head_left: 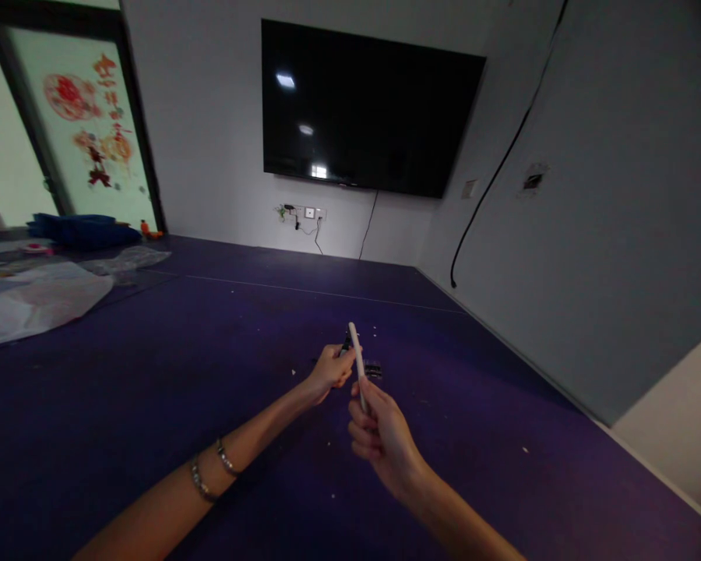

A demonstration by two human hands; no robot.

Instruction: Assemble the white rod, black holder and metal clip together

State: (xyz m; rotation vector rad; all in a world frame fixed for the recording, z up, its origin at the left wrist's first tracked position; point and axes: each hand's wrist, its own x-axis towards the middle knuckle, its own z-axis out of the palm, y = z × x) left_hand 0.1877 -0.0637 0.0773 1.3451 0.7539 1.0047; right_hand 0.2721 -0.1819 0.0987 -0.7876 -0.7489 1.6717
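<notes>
My right hand (385, 436) is closed around the lower part of a slim white stick (357, 351), which points up and away from me. My left hand (331, 368) is closed on a small dark tool (346, 344) beside the stick; its exact kind is too small to tell. The tool's end is close to the stick's upper half, and I cannot tell whether they touch. Just beyond my right hand, a small dark flat packet (373, 369) lies on the purple surface (257, 483). Tiny white bits are scattered around.
A large television (371, 109) hangs on the far wall above sockets (309, 213) with cords. A black cable (496, 167) dangles down the right wall. At left lie translucent plastic sheeting (52, 296) and a blue cloth bundle (82, 231), near a decorated glass door (85, 125).
</notes>
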